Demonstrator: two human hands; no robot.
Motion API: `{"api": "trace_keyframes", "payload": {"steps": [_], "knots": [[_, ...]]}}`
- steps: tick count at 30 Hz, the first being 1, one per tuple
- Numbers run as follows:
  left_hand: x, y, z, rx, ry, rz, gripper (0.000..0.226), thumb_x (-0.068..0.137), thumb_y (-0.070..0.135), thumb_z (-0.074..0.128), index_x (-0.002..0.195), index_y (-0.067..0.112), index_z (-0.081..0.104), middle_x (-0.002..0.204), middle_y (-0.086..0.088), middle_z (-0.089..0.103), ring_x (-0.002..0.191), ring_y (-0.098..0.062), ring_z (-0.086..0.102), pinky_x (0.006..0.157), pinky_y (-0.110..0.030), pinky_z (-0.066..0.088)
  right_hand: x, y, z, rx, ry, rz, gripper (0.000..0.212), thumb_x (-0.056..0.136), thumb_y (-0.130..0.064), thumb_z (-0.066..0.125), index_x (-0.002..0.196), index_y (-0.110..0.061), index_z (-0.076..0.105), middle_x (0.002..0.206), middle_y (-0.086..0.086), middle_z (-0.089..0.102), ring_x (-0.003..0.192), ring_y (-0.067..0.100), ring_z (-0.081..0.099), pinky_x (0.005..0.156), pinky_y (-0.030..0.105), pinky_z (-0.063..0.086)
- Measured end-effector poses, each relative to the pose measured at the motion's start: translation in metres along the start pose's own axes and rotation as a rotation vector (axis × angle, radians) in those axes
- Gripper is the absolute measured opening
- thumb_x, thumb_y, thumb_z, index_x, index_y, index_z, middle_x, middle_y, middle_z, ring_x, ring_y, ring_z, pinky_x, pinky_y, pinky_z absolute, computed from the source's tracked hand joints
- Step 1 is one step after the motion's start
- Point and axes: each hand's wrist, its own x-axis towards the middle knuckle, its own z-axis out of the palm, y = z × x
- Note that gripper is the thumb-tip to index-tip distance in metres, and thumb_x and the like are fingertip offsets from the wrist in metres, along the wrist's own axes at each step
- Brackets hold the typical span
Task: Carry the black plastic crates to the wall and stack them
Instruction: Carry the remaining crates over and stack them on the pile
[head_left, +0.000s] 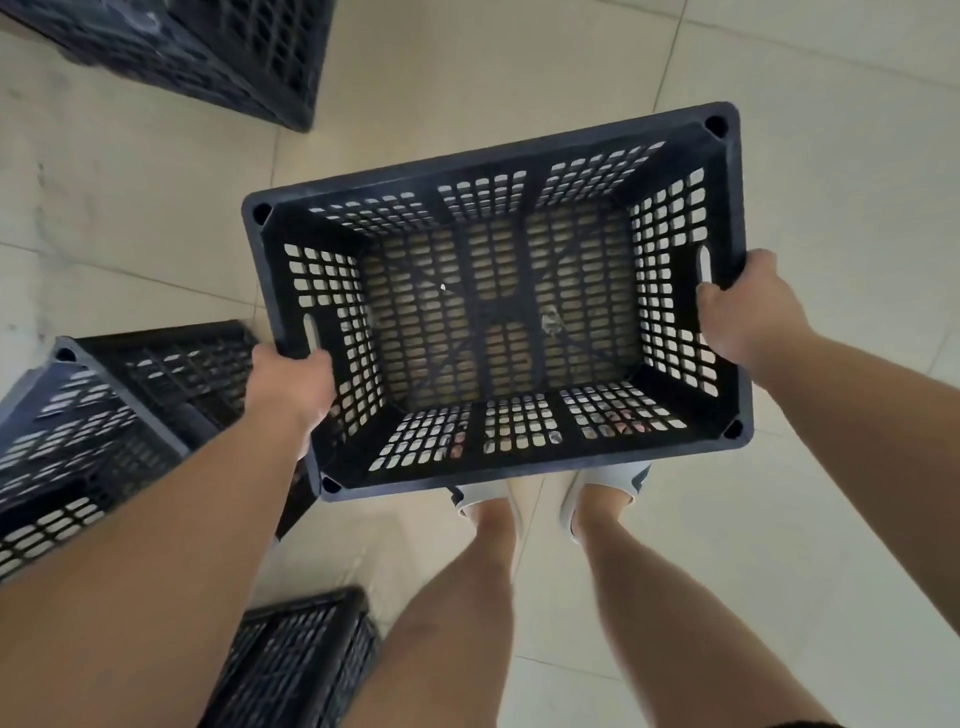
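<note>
Item: left hand (291, 384) and right hand (748, 306), each curled over the rim at an end handle slot of the held crate (519, 475), which is black, empty, open side up and clear of the tiled floor (779, 519). Handling, as judged: equal pull at both ends and a level rim suit the carry best. Floor stock: left crate (104, 415) near the held crate's left end, far crate (208, 52) beyond its far-left corner, near crate (301, 660) behind its near-left corner; step wide of these; no wall in view.

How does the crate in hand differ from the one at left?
The held crate is gripped at both ends by the left hand and right hand; the left crate is untouched. The held crate hangs above the feet; the left crate sits lower, beside them. Both are black, perforated.
</note>
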Motion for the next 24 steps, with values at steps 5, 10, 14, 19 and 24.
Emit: {"api": "trace_keyframes", "payload": {"steps": [5,10,14,19,24], "knots": [[0.022,0.000,0.003,-0.120,-0.013,-0.082,0.053,0.087,0.037,0.050,0.133,0.012,0.057,0.118,-0.009,0.068,0.101,-0.032,0.066,0.097,-0.050,0.054,0.023,0.004,0.010,0.232,-0.015,0.076,0.041,0.103,-0.035,0.042,0.134,-0.009,0.047,0.126,0.015,0.064,0.110,0.037,0.064,0.097,0.050,0.052],[0.040,0.001,0.006,-0.255,-0.087,-0.069,0.013,0.102,0.021,0.053,0.104,0.010,0.060,0.094,-0.008,0.070,0.084,-0.021,0.067,0.088,-0.039,0.055,0.037,0.012,0.013,0.445,-0.051,0.049,0.029,0.104,-0.036,0.047,0.123,-0.015,0.054,0.101,0.005,0.071,0.078,0.022,0.068,0.079,0.038,0.058],[0.038,0.001,0.004,-0.279,-0.120,-0.074,0.010,0.100,0.019,0.053,0.092,0.015,0.056,0.072,-0.001,0.054,0.063,-0.016,0.051,0.075,-0.035,0.047,0.038,0.014,0.014,0.459,-0.039,0.035,0.033,0.103,-0.036,0.048,0.123,-0.012,0.056,0.088,0.003,0.062,0.067,0.019,0.057,0.073,0.038,0.055],[0.015,0.005,-0.009,-0.261,-0.126,-0.037,0.012,0.101,0.024,0.050,0.093,0.016,0.055,0.069,0.001,0.051,0.062,-0.016,0.048,0.074,-0.035,0.045,0.021,0.019,-0.006,0.446,-0.031,0.068,0.034,0.103,-0.034,0.049,0.124,-0.009,0.057,0.088,0.004,0.061,0.067,0.020,0.056,0.072,0.039,0.056],[-0.032,0.017,-0.036,-0.214,-0.155,0.015,0.020,0.100,0.027,0.052,0.082,0.018,0.049,0.069,-0.002,0.051,0.061,-0.018,0.046,0.070,-0.036,0.043,-0.027,0.035,-0.053,0.461,-0.031,0.105,0.022,0.104,-0.028,0.047,0.115,-0.010,0.053,0.084,0.005,0.058,0.062,0.021,0.053,0.061,0.033,0.050]]}}
